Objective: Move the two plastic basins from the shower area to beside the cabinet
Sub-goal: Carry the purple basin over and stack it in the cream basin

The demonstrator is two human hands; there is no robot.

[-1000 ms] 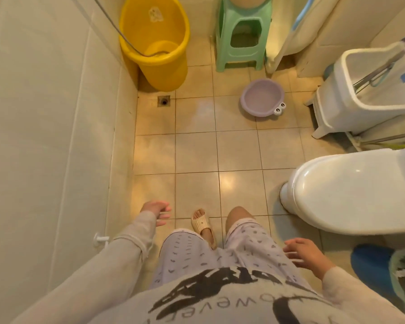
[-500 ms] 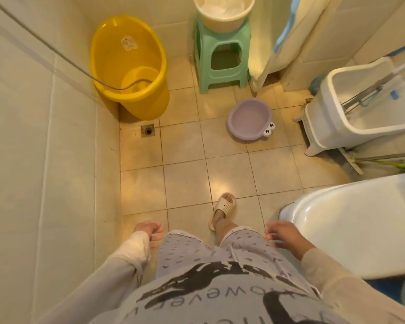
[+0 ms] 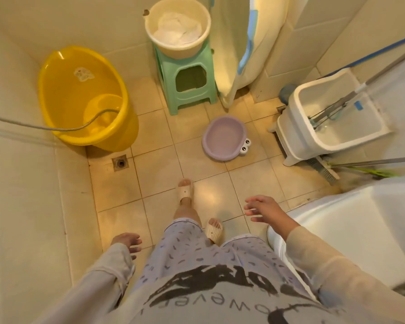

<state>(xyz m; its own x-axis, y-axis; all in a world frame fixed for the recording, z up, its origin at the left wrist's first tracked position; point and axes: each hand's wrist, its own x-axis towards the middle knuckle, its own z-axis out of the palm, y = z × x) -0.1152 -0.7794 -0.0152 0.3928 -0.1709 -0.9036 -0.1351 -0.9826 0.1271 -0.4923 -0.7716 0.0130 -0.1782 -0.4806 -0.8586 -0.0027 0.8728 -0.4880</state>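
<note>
Nothing is held in either grip: the left hand [image 3: 126, 242] and right hand [image 3: 264, 210] are spread open above the tiled floor [image 3: 157, 169]. Ahead, a purple basin [image 3: 223, 136] is set on the floor; a cream basin [image 3: 178, 28], apparently holding cloth, is seated on a green stool [image 3: 187, 80]

One basin [image 3: 225, 137] lies on the floor [image 3: 197, 164] — another [image 3: 178, 26] sits on the stool [image 3: 187, 90] behind it
</note>
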